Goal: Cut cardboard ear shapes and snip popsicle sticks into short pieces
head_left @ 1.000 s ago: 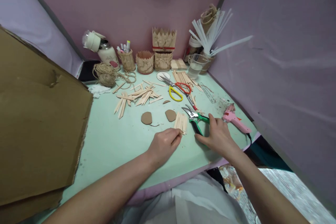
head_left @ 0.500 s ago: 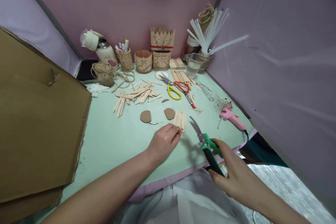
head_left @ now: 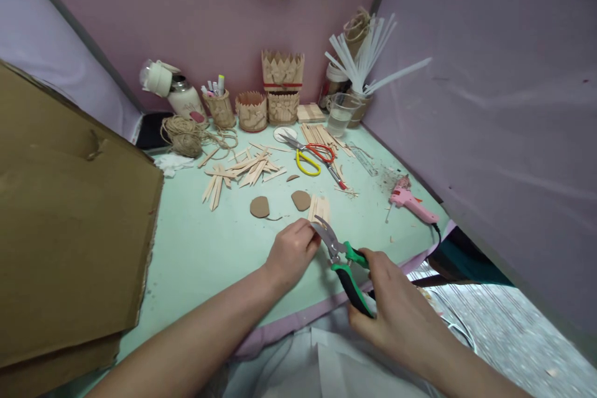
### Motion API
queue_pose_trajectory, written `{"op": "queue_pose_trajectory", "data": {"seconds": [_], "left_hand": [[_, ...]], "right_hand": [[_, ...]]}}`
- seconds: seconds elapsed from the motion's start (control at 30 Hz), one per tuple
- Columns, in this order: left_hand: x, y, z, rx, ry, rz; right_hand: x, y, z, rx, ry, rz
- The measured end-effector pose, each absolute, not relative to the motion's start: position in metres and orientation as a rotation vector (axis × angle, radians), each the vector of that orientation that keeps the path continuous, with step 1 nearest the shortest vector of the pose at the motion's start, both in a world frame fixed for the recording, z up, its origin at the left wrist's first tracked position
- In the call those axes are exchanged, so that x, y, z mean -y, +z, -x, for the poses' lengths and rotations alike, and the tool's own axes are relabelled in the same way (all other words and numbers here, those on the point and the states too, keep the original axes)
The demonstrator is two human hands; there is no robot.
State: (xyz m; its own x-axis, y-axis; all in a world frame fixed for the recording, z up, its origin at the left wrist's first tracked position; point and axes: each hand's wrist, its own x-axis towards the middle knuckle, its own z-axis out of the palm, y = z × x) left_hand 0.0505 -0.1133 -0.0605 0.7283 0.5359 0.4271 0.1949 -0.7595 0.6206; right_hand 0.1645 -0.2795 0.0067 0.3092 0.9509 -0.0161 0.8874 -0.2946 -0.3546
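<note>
My left hand (head_left: pixel 293 252) is closed in a pinch at the near end of a small row of flat wooden sticks (head_left: pixel 319 206). Its fingers mostly hide the thin wooden stick they grip. My right hand (head_left: pixel 389 292) is wrapped round green-and-black pruning shears (head_left: pixel 342 255). The shears' curved blades are apart and reach up to the left fingertips. Just beyond the left hand lie two brown cardboard pieces (head_left: pixel 260 207), rounded with one straight side, and a small cardboard sliver (head_left: pixel 292 178).
Loose sticks (head_left: pixel 252 166), scissors (head_left: pixel 308 155) and a red-tipped pen (head_left: pixel 336 176) lie farther back. A pink glue gun (head_left: pixel 413 204) is at right, a tall cardboard sheet (head_left: pixel 69 217) at left. Twine (head_left: pixel 184 137), stick-covered pots (head_left: pixel 252 111) and a water cup (head_left: pixel 340 115) line the back.
My right hand has brought the shears leftward, so the blades now meet the left fingertips. My left hand stays almost in place. The view has shifted slightly.
</note>
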Motion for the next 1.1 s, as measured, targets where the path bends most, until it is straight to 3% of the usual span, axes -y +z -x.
{"op": "queue_pose_trajectory", "data": {"seconds": [0.3,0.77,1.1], "left_hand": [[0.114,-0.063,-0.051,-0.553,0.844,-2.418],[0.115,-0.06,-0.052,-0.514,0.842,-2.487],[0.114,-0.06,-0.054,-0.544,0.9,-2.36]], "right_hand": [[0.277,0.014,-0.163,1.657,0.391,2.386],[0.275,0.021,-0.167,1.597,0.772,2.475],[0.273,0.007,-0.186,1.193,0.788,2.316]]}}
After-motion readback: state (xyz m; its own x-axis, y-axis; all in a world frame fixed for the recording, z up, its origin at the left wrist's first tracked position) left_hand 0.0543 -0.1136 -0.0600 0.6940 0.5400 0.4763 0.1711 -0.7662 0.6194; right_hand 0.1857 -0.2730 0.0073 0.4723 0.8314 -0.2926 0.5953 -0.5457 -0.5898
